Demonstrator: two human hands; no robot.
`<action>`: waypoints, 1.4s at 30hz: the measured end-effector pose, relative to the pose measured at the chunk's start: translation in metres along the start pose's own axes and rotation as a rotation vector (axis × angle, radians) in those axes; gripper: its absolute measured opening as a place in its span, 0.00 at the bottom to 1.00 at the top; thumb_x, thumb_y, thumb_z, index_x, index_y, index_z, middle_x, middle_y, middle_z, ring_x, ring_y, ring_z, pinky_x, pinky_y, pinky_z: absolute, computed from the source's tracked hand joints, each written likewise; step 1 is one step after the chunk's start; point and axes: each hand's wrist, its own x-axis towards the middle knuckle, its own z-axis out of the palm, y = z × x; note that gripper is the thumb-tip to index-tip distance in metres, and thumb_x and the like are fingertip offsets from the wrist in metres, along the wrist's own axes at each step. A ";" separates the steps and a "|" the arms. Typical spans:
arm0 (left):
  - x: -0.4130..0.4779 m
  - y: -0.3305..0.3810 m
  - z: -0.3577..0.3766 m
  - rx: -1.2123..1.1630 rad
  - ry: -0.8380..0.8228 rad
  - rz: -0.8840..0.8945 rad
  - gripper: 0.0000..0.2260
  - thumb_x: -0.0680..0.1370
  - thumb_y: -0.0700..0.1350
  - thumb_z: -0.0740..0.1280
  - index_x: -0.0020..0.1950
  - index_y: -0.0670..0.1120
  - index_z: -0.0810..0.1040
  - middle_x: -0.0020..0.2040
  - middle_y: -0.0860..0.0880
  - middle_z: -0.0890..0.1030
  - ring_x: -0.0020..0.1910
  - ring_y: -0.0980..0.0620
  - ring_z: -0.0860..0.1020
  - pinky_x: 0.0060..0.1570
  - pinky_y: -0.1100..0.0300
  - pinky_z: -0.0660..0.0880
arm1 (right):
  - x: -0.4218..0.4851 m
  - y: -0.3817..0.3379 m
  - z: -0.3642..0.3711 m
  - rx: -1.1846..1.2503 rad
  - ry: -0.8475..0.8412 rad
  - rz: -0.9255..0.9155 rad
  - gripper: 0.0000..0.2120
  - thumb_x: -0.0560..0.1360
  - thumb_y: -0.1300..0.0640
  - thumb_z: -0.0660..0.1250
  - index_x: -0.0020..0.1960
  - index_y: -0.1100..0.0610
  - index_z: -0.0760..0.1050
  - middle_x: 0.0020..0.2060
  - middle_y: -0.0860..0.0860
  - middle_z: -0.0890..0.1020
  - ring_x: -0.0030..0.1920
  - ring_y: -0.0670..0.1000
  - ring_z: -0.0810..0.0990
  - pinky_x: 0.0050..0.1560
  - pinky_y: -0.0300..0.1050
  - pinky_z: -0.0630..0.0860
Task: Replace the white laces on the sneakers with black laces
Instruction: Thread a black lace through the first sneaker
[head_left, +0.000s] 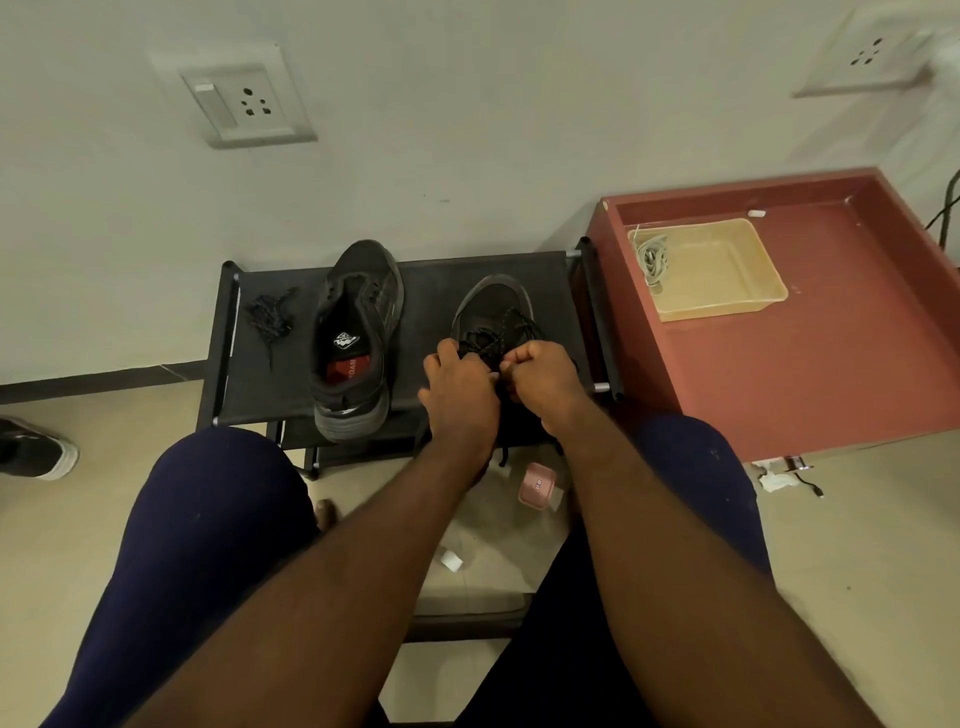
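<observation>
Two dark sneakers stand on a black rack (431, 280). The left sneaker (358, 338) has no lace and its tongue lies open. The right sneaker (493, 306) carries a black lace (498, 332) threaded across its eyelets. My left hand (460, 389) and my right hand (540, 376) are both over that shoe's throat, fingers pinched on the black lace ends. A loose spare black lace (270, 317) lies bunched at the rack's left end. The white laces (652, 257) sit coiled in a beige tray (727, 275).
The beige tray rests on a red table (831, 364) to the right of the rack. Another shoe (36, 449) lies on the floor at far left. A pink device (537, 486) and paper scraps lie on the floor between my knees.
</observation>
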 end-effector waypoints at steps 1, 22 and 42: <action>0.003 0.000 -0.001 -0.017 -0.007 0.002 0.10 0.82 0.48 0.64 0.57 0.43 0.79 0.68 0.45 0.66 0.65 0.44 0.65 0.61 0.44 0.71 | -0.001 0.000 0.000 -0.042 -0.015 -0.021 0.06 0.78 0.65 0.67 0.46 0.56 0.78 0.48 0.56 0.84 0.51 0.54 0.83 0.57 0.53 0.81; 0.030 0.047 -0.159 -1.916 -0.366 -0.111 0.10 0.85 0.45 0.58 0.44 0.44 0.70 0.32 0.49 0.73 0.23 0.57 0.69 0.30 0.62 0.76 | -0.001 -0.001 0.013 -0.344 -0.116 -0.164 0.21 0.83 0.50 0.62 0.71 0.60 0.72 0.67 0.56 0.74 0.66 0.57 0.74 0.68 0.48 0.69; 0.028 0.011 -0.177 -0.199 -0.551 0.320 0.12 0.84 0.46 0.59 0.46 0.47 0.80 0.38 0.53 0.76 0.38 0.58 0.75 0.43 0.62 0.70 | -0.012 0.004 0.018 -0.367 -0.211 -0.212 0.25 0.82 0.48 0.63 0.76 0.54 0.66 0.70 0.55 0.75 0.68 0.56 0.74 0.70 0.51 0.71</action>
